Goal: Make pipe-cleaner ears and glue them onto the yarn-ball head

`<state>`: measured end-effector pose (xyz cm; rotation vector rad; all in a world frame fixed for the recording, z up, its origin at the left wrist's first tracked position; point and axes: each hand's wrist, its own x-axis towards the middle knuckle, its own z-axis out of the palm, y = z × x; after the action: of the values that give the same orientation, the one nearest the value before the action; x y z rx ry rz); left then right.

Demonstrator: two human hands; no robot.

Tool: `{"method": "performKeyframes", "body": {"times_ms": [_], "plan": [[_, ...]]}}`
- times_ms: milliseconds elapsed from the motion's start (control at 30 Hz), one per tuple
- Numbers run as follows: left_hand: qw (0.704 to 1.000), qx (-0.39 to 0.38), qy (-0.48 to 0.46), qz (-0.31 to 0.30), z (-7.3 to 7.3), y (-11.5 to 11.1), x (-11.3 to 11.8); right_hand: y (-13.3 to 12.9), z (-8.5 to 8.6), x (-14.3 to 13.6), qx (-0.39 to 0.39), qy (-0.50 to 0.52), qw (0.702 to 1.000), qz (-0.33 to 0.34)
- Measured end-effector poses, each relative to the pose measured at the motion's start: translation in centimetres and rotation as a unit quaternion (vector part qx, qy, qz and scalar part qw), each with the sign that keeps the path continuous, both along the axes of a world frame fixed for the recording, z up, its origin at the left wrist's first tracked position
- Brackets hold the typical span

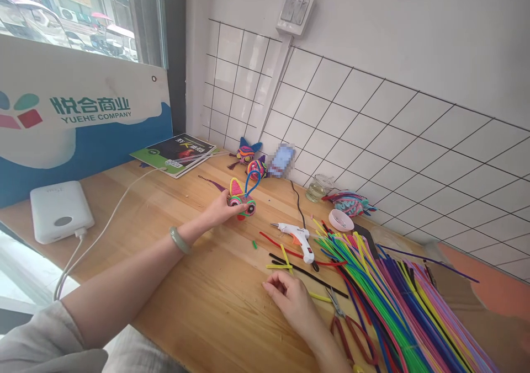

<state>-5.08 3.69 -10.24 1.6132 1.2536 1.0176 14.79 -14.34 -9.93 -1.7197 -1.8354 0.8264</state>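
Observation:
My left hand [221, 207], with a pale green bangle on its wrist, is closed around a small colourful pipe-cleaner figure [249, 208]. The figure has round eyes, a yellow-edged pink ear and a blue loop on top. Over the table's near part, my right hand [290, 296] is curled, thumb and forefinger together; whatever they may hold is too small to make out. Just beyond it lie short yellow and black pipe cleaners [327, 284]. A white glue gun [298, 239] rests further back, and red-handled scissors [343, 329] lie right of my right hand.
Bundled pipe cleaners [385, 290] cover the right side. Along the wall are finished figures [247, 151], a blurred phone [282, 159], a glass jar [318, 188] and a pink bowl [340, 219]. A white power bank [61, 210] with cable and a book [178, 152] lie left.

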Motion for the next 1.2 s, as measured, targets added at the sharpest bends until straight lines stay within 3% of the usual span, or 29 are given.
{"method": "performKeyframes", "body": {"times_ms": [167, 333, 633, 967, 1200], "plan": [[0.998, 0.022, 0.052, -0.010, -0.5, 0.1, 0.2, 0.0, -0.5, 0.2, 0.003, 0.018, 1.000, 0.006], [0.998, 0.041, 0.018, -0.040, -0.6, -0.6, 0.8, -0.1, -0.9, 0.4, 0.005, 0.031, 0.999, -0.002], [0.997, 0.025, -0.055, -0.039, -0.6, -1.1, 1.3, 0.0, -0.6, 0.3, -0.001, 0.020, 1.000, -0.004], [0.996, 0.041, -0.041, -0.062, -0.6, -1.0, 1.1, 0.0, -0.4, 0.2, 0.000, 0.019, 1.000, -0.002], [0.992, 0.024, -0.086, -0.088, -0.4, -0.9, 1.2, -0.1, -0.4, 0.2, -0.001, 0.020, 1.000, 0.002]]}}
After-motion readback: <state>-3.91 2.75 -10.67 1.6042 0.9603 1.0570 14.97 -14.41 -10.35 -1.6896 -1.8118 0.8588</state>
